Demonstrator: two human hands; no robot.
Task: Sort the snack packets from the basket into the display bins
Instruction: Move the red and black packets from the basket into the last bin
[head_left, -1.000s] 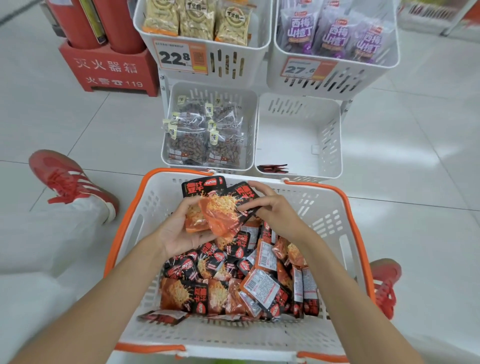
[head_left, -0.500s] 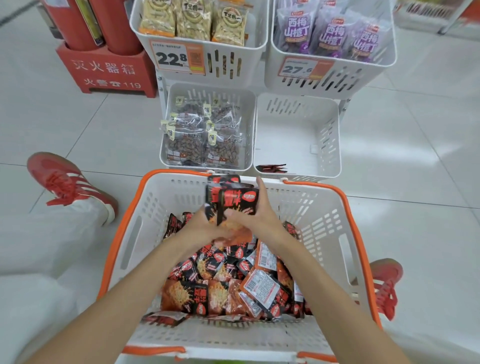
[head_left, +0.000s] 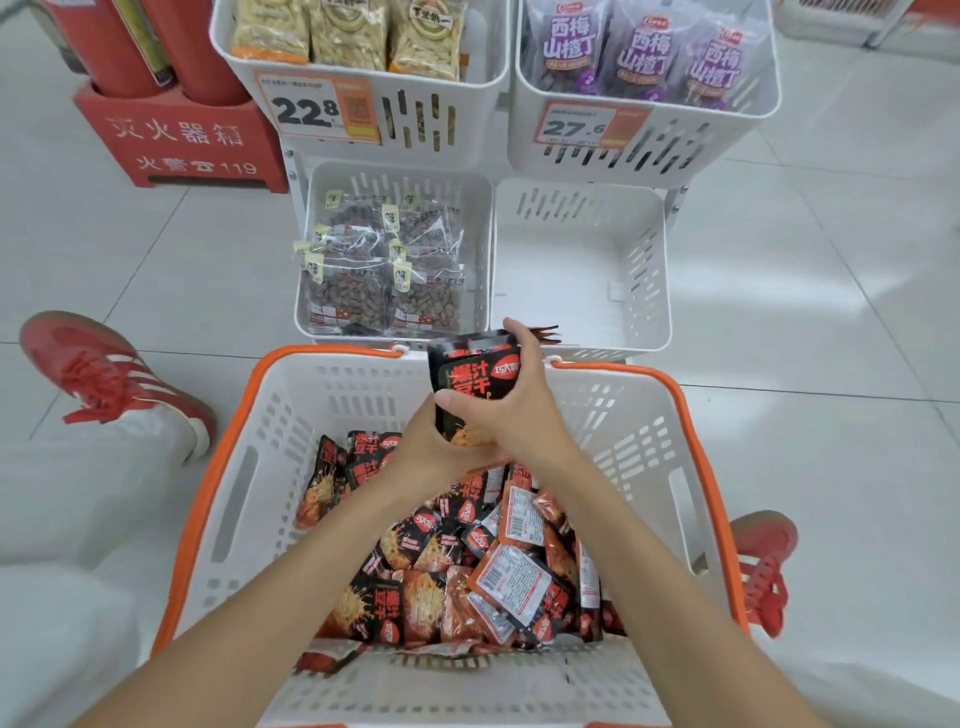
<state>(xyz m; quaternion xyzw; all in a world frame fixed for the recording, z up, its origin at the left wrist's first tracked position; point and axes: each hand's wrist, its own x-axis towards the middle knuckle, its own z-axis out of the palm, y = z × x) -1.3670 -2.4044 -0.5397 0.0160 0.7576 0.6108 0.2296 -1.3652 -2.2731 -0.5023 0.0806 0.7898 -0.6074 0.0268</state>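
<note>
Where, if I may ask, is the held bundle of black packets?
Head view, centre: left hand and right hand grip the bundle above the basket's far rim, by the near-empty lower-right bin.

Far left, a red box (head_left: 182, 145) holds two extinguishers (head_left: 202, 47); one red shoe (head_left: 104, 379) left, another (head_left: 763, 561) near right, on white tiles (head_left: 831, 312).

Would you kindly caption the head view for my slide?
Left hand and right hand hold stacked snack packets above the basket.

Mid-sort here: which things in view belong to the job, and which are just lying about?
Job: held packets, right hand, left hand, orange-rimmed basket, loose packets, lower right bin.
Lying about: red extinguisher box, lower left bin, upper left bin, upper right bin, red shoe.
</note>
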